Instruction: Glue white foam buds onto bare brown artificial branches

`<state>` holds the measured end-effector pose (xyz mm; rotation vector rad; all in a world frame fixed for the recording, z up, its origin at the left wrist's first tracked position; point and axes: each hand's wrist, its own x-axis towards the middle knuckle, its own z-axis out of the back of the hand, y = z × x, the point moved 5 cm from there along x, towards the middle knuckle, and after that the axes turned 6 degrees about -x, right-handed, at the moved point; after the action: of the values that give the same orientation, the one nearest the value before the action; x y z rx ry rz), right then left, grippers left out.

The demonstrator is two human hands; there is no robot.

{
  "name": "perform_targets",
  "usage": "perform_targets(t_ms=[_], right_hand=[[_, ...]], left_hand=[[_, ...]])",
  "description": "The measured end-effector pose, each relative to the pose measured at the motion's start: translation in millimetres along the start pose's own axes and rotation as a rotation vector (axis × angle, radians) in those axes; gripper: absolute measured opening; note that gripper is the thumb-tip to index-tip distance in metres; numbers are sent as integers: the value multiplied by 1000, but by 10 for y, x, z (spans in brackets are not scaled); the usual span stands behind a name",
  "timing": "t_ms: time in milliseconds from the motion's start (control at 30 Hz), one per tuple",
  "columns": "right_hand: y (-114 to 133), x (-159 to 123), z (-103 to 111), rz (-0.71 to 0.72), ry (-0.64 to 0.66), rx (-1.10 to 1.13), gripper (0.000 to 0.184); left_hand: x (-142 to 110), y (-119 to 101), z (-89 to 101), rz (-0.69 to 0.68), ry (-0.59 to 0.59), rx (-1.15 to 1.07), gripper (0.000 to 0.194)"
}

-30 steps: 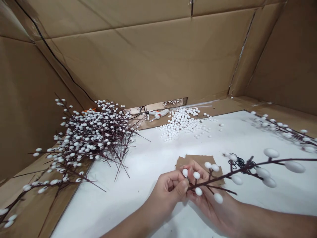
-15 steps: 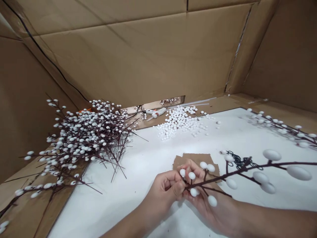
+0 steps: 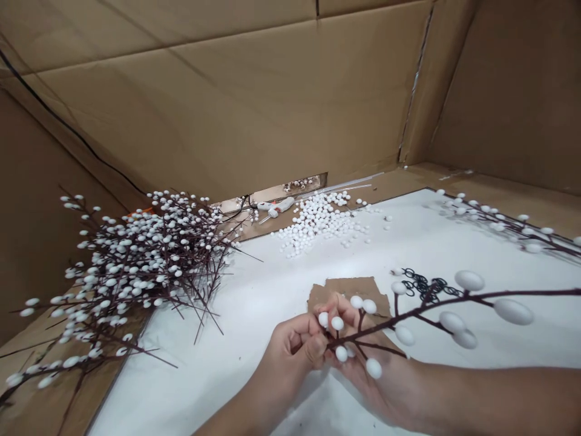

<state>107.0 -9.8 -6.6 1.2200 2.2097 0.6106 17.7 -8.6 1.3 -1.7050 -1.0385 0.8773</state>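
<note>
A brown artificial branch with white oval berries (image 3: 408,315) stretches from my hands out to the right edge of the view. My left hand (image 3: 295,345) is closed, thumb and forefinger pinched at the branch's left end. Behind and below the stem, my right hand (image 3: 372,375) curls its fingers round the same end, close to several berries. The two hands meet there, and the exact contact at the tip is hidden between the fingers. Under the hands lies a torn piece of cardboard (image 3: 349,287) on the white board (image 3: 227,363).
A large heap of berry branches (image 3: 149,254) stands at left. Loose white berries (image 3: 318,218) are piled at the back beside a glue gun (image 3: 276,208) and clear glue sticks (image 3: 349,183). Black rings (image 3: 426,287) lie behind the held branch. Another berry branch (image 3: 512,224) rests at right.
The view has shifted a little, so the scene sits further left. Both hands keep their hold on the branch with almost the same pose.
</note>
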Motion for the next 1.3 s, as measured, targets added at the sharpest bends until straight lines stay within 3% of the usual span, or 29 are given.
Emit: perform_targets(t_ms=[167, 433, 633, 1033, 1300], right_hand=[[37, -16, -64, 35, 57, -33, 17], [29, 11, -45, 49, -99, 31, 28], [50, 1, -127, 77, -1, 7, 28], [83, -47, -136, 110, 4, -23, 34], [83, -30, -113, 146, 53, -1, 22]], left_hand=[[1, -7, -4, 16, -30, -5, 40], [6, -19, -25, 11, -11, -35, 38], [9, -23, -27, 12, -19, -17, 41], [-13, 11, 10, 0, -29, 52, 41], [-9, 52, 48, 18, -37, 49, 36]])
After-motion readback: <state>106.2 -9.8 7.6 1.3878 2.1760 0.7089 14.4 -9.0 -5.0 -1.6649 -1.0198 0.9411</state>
